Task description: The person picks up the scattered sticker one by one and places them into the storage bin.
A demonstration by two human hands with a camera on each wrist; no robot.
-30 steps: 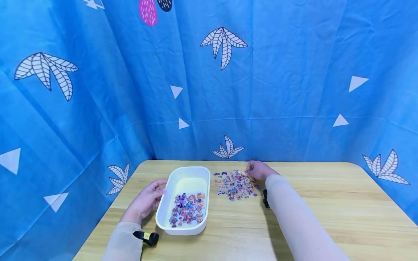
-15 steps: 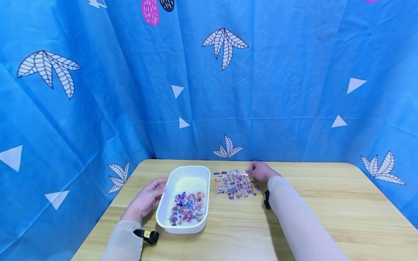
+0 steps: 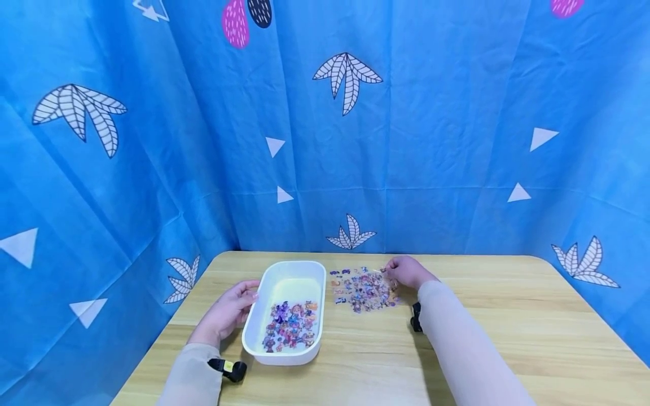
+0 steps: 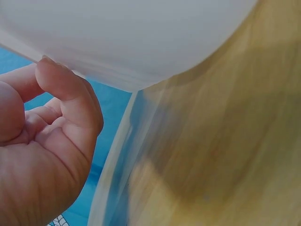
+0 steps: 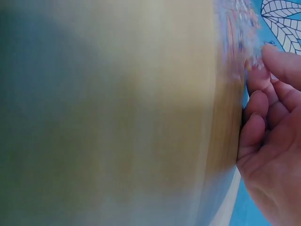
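A white rectangular tub (image 3: 254, 338) with rounded corners is left of centre in the head view. Inside it lie several colourful cartoon stickers (image 3: 291, 327). My left hand (image 3: 231, 310) holds the tub's left rim, its fingers bent at the edge in the left wrist view. To the right of the tub, a patch of small stickers (image 3: 365, 293), clear between the prints, is spread on the table. At that patch's far right corner is my right hand (image 3: 406, 272). Its thumb and index finger pinch a small sticker (image 5: 256, 63) in the right wrist view.
The wooden table (image 3: 487, 327) ends at a blue patterned curtain (image 3: 437, 141) behind and at both sides. Black cameras are strapped to the left wrist (image 3: 228, 369) and the right wrist (image 3: 416, 317).
The head view has shifted slightly. My right hand stays at the patch's far right corner, with only a small movement. The left hand and tub keep their place.
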